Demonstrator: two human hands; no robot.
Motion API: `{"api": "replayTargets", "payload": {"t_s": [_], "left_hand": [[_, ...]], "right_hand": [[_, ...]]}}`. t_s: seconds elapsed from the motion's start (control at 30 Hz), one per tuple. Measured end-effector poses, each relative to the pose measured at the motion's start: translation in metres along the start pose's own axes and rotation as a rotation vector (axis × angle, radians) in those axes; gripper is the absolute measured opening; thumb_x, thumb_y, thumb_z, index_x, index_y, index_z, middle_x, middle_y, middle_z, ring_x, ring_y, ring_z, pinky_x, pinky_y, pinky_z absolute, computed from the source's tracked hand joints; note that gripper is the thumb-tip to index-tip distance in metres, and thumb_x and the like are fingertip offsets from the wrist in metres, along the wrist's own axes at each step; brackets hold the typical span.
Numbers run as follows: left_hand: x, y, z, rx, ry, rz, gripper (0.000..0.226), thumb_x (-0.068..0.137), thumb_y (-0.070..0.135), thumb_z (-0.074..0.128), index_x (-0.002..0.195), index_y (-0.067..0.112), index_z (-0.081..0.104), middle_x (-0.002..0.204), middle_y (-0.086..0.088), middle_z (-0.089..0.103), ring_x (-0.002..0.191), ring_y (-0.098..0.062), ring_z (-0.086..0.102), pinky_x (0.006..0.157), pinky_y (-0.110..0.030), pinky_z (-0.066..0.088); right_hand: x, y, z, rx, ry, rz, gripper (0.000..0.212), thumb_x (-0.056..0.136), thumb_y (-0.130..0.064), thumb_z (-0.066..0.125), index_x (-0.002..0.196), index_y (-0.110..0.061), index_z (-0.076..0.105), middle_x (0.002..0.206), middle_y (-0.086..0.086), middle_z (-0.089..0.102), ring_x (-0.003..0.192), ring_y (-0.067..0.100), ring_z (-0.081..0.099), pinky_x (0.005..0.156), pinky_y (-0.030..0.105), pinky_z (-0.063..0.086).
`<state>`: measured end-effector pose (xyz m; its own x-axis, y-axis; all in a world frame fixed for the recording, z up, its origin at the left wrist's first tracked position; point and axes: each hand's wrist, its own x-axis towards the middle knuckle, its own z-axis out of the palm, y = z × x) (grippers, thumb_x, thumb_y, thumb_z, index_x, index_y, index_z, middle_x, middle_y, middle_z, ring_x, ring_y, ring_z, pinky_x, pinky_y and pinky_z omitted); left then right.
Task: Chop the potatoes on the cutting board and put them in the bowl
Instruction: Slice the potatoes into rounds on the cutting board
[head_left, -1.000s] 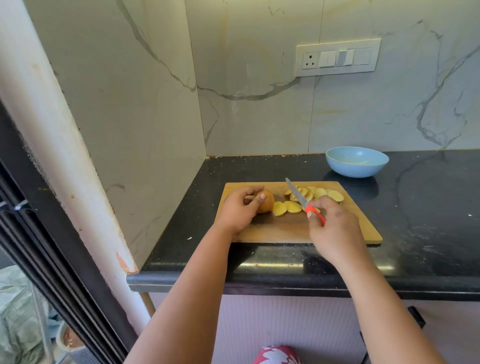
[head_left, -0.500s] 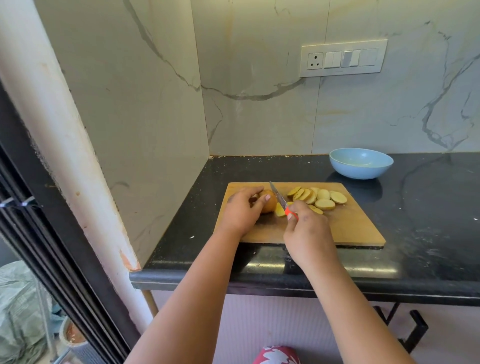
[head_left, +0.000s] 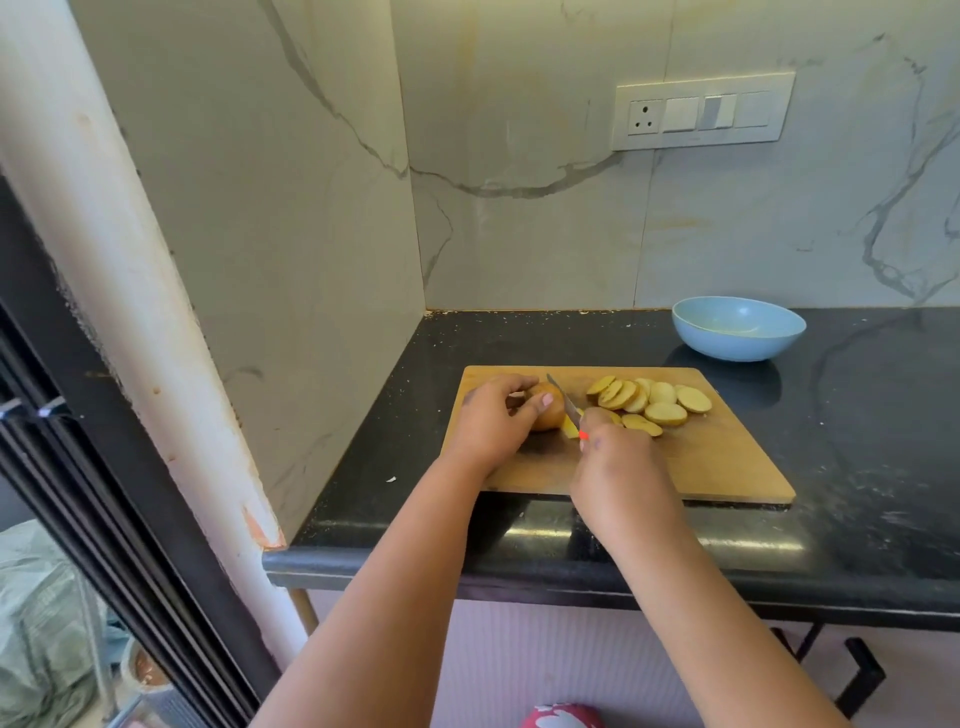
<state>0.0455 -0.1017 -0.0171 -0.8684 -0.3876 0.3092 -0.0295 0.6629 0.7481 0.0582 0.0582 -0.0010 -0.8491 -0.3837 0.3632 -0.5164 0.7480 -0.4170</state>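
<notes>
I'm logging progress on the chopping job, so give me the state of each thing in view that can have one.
Potato: partly cut, held on the board by the left hand.
Knife: in the right hand, blade at the potato's cut end.
Slices: heaped on the cutting board, none moved.
Bowl: upright, no potato inside.
Wall switches: positions unclear.

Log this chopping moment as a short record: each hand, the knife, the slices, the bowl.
left hand: grips the uncut potato piece on the cutting board
right hand: holds the knife, blade at the potato's cut end
slices: overlapping pile on the board, right of the blade
bowl: blue, on the counter behind the board; no potato visible in it
</notes>
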Motion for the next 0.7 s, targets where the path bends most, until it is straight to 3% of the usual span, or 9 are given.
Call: {"api": "replayTargets", "payload": {"t_s": [0.1, 0.27, 0.37, 0.47, 0.6, 0.7], "left_hand": [[0.001, -0.001, -0.001, -0.021, 0.007, -0.008, 0.040, 0.094, 0.035, 0.064, 0.131, 0.021, 0.060, 0.127, 0.005, 0.063, 0.107, -0.002, 0.056, 0.076, -0.003, 0.034], [-0.003, 0.001, 0.000, -0.049, 0.020, -0.020, 0.036, 0.096, 0.034, 0.061, 0.130, 0.022, 0.061, 0.128, 0.005, 0.063, 0.108, -0.001, 0.055, 0.065, 0.006, 0.030], [-0.004, 0.003, -0.001, -0.044, 0.012, -0.010, 0.038, 0.096, 0.034, 0.060, 0.132, 0.021, 0.060, 0.130, 0.004, 0.062, 0.120, -0.010, 0.056, 0.078, -0.002, 0.034], [-0.006, 0.004, -0.001, -0.059, 0.005, -0.011, 0.039, 0.097, 0.033, 0.059, 0.133, 0.019, 0.059, 0.131, 0.002, 0.062, 0.121, -0.012, 0.056, 0.088, -0.017, 0.038], [-0.009, 0.007, -0.002, -0.058, 0.006, -0.019, 0.038, 0.098, 0.033, 0.058, 0.133, 0.019, 0.059, 0.130, 0.002, 0.062, 0.120, -0.012, 0.056, 0.088, -0.018, 0.038], [-0.009, 0.005, -0.002, -0.056, 0.019, -0.007, 0.037, 0.097, 0.033, 0.059, 0.131, 0.019, 0.061, 0.127, 0.001, 0.063, 0.118, -0.012, 0.056, 0.087, -0.017, 0.039]], "right_hand": [[0.019, -0.006, 0.001, 0.019, -0.038, -0.003, 0.028, 0.094, -0.007, 0.050, 0.121, -0.015, 0.056, 0.092, 0.004, 0.062, 0.079, 0.020, 0.058, 0.059, 0.026, 0.043], [0.010, -0.009, 0.001, 0.016, -0.036, 0.041, 0.021, 0.091, -0.004, 0.053, 0.110, -0.011, 0.058, 0.087, 0.003, 0.058, 0.073, 0.018, 0.051, 0.054, 0.024, 0.034], [-0.004, -0.006, -0.001, 0.031, -0.046, 0.040, 0.023, 0.092, -0.005, 0.054, 0.113, -0.015, 0.056, 0.093, 0.003, 0.062, 0.077, 0.018, 0.054, 0.060, 0.025, 0.038], [0.015, -0.010, -0.001, 0.038, -0.070, 0.057, 0.012, 0.091, -0.005, 0.052, 0.098, -0.014, 0.056, 0.090, 0.004, 0.059, 0.075, 0.020, 0.051, 0.062, 0.027, 0.039], [0.018, -0.015, -0.002, -0.012, -0.130, 0.057, 0.011, 0.092, -0.005, 0.052, 0.094, -0.016, 0.054, 0.091, 0.005, 0.058, 0.077, 0.021, 0.053, 0.063, 0.029, 0.042], [-0.005, -0.001, -0.004, -0.016, -0.132, 0.032, 0.013, 0.093, -0.007, 0.051, 0.092, -0.020, 0.051, 0.079, -0.003, 0.050, 0.067, 0.012, 0.046, 0.053, 0.023, 0.033]]}}
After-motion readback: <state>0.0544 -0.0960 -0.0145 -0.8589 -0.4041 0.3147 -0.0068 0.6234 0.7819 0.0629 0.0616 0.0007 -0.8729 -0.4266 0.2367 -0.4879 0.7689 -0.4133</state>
